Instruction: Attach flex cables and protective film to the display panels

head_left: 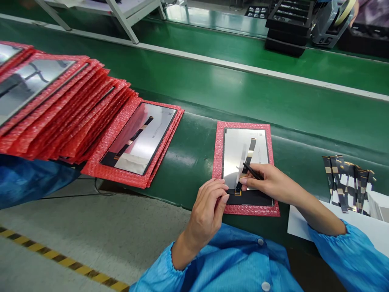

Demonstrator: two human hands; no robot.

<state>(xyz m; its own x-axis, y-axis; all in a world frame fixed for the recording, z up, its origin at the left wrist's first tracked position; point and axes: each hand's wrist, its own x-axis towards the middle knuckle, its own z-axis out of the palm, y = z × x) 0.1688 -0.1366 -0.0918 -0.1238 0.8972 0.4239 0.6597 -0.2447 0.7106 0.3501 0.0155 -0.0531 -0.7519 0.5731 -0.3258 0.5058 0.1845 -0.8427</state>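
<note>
A silver display panel (234,150) with a black lower strip lies on a red bubble-wrap sheet (246,209). A dark flex cable (251,151) runs up across the panel from its lower edge. My right hand (267,180) is closed around black tweezers (253,171), whose tip points up and left over the panel, beside the cable. My left hand (209,211) rests at the panel's lower left edge with its fingers bent and close together; whether anything is under the fingertips is hidden.
Red bubble-wrap sheets with panels (142,138) are stacked at the left. Several flex cables (343,182) lie on white material at the right. Black trays (288,24) and a tape dispenser (330,24) stand at the back right. A blue sleeve (33,178) shows at the left.
</note>
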